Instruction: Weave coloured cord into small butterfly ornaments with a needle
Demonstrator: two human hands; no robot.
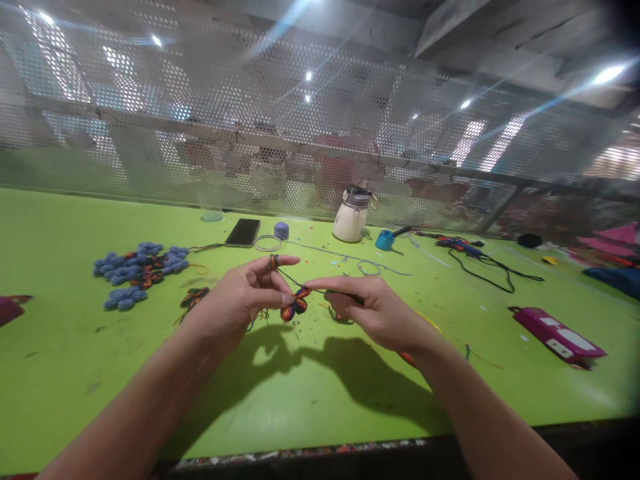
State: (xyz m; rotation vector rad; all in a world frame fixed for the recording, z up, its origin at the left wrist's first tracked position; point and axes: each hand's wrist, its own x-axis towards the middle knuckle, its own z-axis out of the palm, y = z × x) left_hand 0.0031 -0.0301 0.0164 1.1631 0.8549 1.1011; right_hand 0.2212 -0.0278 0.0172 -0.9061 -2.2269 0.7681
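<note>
Left hand point(240, 297) and right hand point(373, 307) both pinching a multicolored yarn flower point(296, 303) between them, above the tabletop point(310, 393).

A lime-green table point(310, 393) fronts a perforated metal screen point(200, 120) (ceiling lights glaring).

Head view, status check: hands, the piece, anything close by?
Left hand and right hand both pinch the multicoloured crochet piece, yarn looped over left forefinger. Blue crochet flowers lie left, apart.
</note>
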